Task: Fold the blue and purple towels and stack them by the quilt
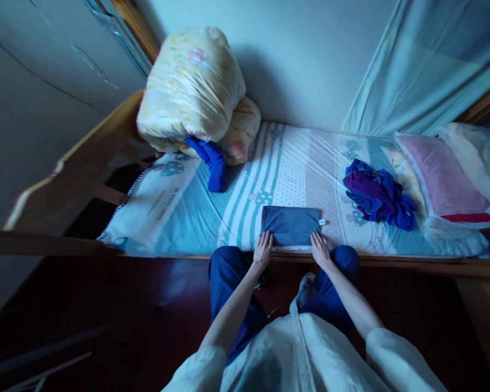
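A dark grey-blue garment (291,224), folded into a flat rectangle with a small white tag at its right side, lies at the near edge of the bed. My left hand (263,249) is at its near left corner, fingers over the edge of the fabric. At the near right corner, my right hand (320,249) grips in the same way. Both thumbs are hard to make out. Farther right is a crumpled heap of blue and purple clothes (378,193). A folded bright blue garment (210,163) rests at the left, partly under a quilt.
The bed (188,218) has a patterned sheet and a wooden front rail (412,265). A bulky yellow floral quilt (191,87) is piled at the left by the wooden bed end (77,147). At the right lies a pink pillow (445,174), below a hanging pale curtain (424,71).
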Action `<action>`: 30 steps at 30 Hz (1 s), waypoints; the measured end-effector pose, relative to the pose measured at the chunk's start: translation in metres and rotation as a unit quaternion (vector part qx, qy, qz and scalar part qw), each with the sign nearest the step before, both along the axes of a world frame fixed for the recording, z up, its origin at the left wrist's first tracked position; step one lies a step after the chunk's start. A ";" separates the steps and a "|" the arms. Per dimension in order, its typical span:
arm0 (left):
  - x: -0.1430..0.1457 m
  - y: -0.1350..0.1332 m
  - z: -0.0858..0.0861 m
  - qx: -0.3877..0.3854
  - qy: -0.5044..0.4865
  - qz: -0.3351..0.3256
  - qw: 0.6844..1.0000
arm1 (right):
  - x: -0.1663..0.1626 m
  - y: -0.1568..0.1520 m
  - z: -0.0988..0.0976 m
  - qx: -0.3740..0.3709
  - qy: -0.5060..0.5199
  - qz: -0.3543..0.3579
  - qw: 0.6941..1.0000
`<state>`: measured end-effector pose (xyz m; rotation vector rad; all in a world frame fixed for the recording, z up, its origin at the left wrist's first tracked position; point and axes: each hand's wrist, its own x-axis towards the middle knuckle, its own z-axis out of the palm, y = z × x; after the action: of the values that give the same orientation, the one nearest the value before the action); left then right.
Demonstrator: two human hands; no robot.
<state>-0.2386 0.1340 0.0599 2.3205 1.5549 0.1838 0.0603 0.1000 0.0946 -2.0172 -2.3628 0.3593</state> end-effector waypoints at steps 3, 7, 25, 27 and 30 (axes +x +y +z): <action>-0.003 0.007 -0.013 -0.025 0.027 -0.002 0.999 | -0.004 0.010 -0.007 -0.008 -0.029 0.003 1.000; -0.005 0.016 -0.020 -0.026 0.030 -0.009 0.999 | -0.008 0.023 -0.015 -0.016 -0.040 -0.003 0.999; -0.011 -0.025 -0.003 -0.057 0.033 -0.007 0.998 | -0.018 -0.009 0.018 -0.078 -0.047 -0.032 0.995; -0.013 -0.029 0.002 -0.056 0.024 -0.003 0.998 | -0.015 -0.012 0.025 -0.088 -0.041 -0.032 0.995; -0.018 -0.027 0.010 -0.056 -0.006 0.022 0.998 | -0.007 -0.011 0.033 -0.101 -0.030 -0.036 0.994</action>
<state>-0.2565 0.1066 0.0704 2.1962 1.5699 0.1182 0.0530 0.0895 0.1280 -2.2210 -2.3663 0.5645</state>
